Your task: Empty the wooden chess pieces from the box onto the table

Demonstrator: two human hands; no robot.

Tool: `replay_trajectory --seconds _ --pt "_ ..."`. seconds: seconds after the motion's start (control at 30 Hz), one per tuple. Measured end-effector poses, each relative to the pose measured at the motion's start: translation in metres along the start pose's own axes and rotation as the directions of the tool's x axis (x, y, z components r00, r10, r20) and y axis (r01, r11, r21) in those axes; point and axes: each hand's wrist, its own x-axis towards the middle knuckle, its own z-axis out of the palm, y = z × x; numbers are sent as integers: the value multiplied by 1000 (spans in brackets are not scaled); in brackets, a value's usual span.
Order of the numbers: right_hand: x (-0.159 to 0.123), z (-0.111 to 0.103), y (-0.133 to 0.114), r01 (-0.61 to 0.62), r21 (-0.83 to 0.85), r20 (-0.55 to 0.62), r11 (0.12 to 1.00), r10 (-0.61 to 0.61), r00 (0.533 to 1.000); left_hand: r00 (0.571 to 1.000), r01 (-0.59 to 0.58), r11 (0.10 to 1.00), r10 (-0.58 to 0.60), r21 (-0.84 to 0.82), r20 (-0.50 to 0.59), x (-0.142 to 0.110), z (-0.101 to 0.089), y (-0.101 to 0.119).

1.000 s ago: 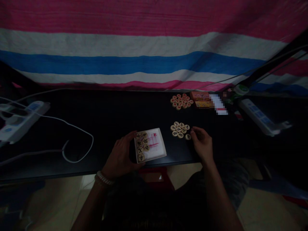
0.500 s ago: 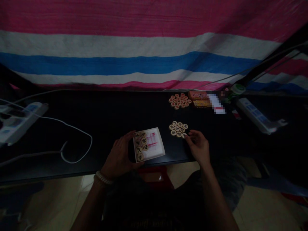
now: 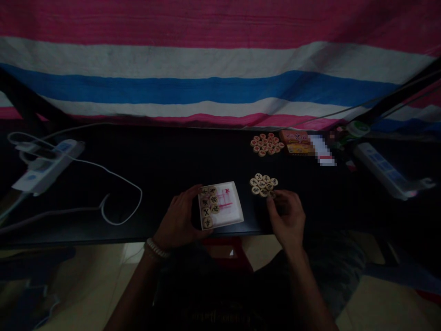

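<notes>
My left hand (image 3: pixel 179 220) grips the left side of a small white tray (image 3: pixel 229 209) near the table's front edge. Several round wooden discs with black marks (image 3: pixel 209 205) lie in the tray's left part. A cluster of the same black-marked discs (image 3: pixel 262 184) lies on the black table (image 3: pixel 165 170) to the right of the tray. My right hand (image 3: pixel 287 216) is just below that cluster, its fingers curled in a pinch on one disc (image 3: pixel 272 195) at the cluster's near edge.
A second cluster of discs with red marks (image 3: pixel 267 144) lies farther back, beside an orange box (image 3: pixel 295 141). White power strips lie at the left (image 3: pixel 48 165) and right (image 3: pixel 389 170), with a white cable (image 3: pixel 113 184) looping over the table. A striped cloth (image 3: pixel 220 69) hangs behind.
My right hand has drawn a little toward me and its fingers have closed on a disc at the cluster's near edge. My left hand has stayed on the tray. The camera shifted slightly.
</notes>
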Motion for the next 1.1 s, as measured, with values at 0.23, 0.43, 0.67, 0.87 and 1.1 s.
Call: replay_trajectory --seconds 0.23,0.43,0.67,0.87,1.1 --pt "-22 52 -69 186 208 545 960 -272 793 1000 -5 1000 5 9 -5 0 1 0" --pt "-16 63 -73 193 197 642 961 -275 716 999 -37 999 37 -3 -31 -2 2 -3" --pt "9 26 -56 193 198 562 961 -272 781 1000 -23 1000 24 13 -18 -2 2 -4" --pt "-7 55 -71 331 152 696 931 -338 634 998 -45 999 45 -3 -39 -2 4 -5" --pt "-6 58 -76 261 238 670 936 -352 653 998 -45 999 45 11 -31 -2 3 -5"
